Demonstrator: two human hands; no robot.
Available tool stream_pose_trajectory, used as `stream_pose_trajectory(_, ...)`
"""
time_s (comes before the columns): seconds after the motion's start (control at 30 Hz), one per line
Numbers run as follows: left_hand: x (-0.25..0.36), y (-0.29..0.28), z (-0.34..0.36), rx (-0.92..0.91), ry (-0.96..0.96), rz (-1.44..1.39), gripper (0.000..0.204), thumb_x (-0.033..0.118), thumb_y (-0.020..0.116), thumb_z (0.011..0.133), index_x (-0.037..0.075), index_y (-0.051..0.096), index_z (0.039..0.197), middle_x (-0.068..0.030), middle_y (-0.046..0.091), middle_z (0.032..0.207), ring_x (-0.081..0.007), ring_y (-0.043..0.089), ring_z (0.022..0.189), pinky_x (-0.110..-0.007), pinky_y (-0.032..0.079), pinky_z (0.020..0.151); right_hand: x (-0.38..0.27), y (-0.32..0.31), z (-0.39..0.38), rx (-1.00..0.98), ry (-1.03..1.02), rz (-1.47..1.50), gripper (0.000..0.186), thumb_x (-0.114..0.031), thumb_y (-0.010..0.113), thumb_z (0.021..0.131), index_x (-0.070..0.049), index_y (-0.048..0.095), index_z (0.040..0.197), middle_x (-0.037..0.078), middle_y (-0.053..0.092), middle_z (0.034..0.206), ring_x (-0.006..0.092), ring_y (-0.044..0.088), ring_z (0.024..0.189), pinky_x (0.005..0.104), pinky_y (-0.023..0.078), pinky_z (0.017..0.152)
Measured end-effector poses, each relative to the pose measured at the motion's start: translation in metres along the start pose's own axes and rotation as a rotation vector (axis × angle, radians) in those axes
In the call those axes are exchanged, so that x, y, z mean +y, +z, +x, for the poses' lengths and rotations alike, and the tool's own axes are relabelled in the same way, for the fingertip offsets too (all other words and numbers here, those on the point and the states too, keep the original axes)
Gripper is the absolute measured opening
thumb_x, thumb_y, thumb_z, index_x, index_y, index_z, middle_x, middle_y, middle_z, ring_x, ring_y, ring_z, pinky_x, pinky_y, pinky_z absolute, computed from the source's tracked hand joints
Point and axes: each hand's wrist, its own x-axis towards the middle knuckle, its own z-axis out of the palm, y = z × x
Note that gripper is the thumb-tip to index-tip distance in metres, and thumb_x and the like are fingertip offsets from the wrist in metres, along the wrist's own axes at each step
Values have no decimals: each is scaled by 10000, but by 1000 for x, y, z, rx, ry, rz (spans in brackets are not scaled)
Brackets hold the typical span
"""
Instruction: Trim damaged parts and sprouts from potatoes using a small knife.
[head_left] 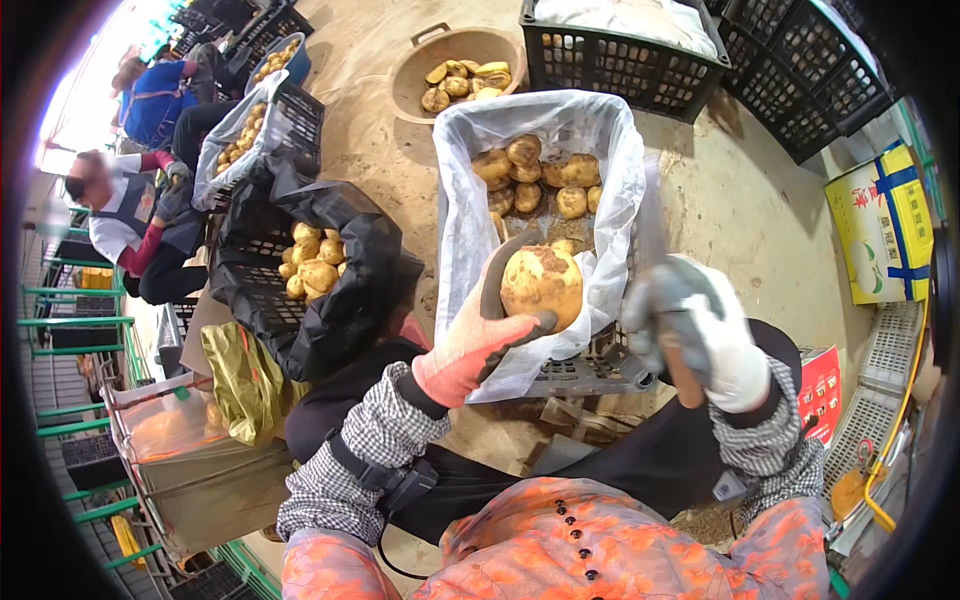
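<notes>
My left hand (478, 335), in a coral glove with a grey palm, is closed round a large potato (543, 287) with a rough brown patch on top. It holds the potato over the near end of a crate lined with clear plastic (615, 130). Several potatoes (524, 150) lie at the crate's far end, with loose soil beside them. To the right of the potato, my right hand (690, 320), in a white and grey glove, grips a knife by its brown handle (682, 372). The knife's blade is smeared by motion and points away from me.
Left of the crate stands a crate lined with black plastic (375, 240), holding peeled-looking potatoes. A brown basin (400, 80) of potato pieces is beyond. Black crates (625, 70) stand at the far right, near a yellow-green carton (868, 235). Two people (125, 215) sit at far left.
</notes>
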Motion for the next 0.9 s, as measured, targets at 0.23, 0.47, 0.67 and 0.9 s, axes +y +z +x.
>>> stream_pose_trajectory(0.23, 0, 6, -19, 127, 280, 252, 771, -7, 721, 723, 64, 354, 1397, -74, 464, 1313, -162, 468, 1226, -319, 389, 1038, 26, 34, 32, -36, 150, -218, 399, -423, 531, 968, -43, 588, 860, 2, 559, 666, 69, 516, 532, 216, 415, 455)
stream_pose_trajectory(0.47, -1, -9, -16, 174, 347, 763, 718, -22, 719, 685, 25, 424, 1338, -75, 498, 1272, -151, 480, 1182, -324, 408, 1012, 34, 32, 43, -143, 112, -562, 367, -377, 518, 961, -23, 608, 928, 84, 610, 709, 185, 589, 594, 333, 448, 545)
stream_pose_trajectory(0.67, 0, -7, -9, 271, 601, 979, 727, 27, 766, 625, 8, 473, 1289, -152, 507, 1268, -271, 515, 1174, -364, 403, 1008, 44, 34, 49, -48, 215, -152, 330, -344, 527, 957, -29, 612, 910, 72, 614, 699, 182, 585, 585, 321, 444, 550)
stream_pose_trajectory(0.9, -2, -8, -12, 191, 519, 1159, 736, 44, 783, 607, 6, 481, 1278, -186, 480, 1296, -334, 491, 1205, -395, 395, 1021, 43, 27, 49, -141, 90, -508, 425, -455, 508, 974, -53, 603, 874, -7, 563, 668, 57, 498, 540, 224, 392, 476)
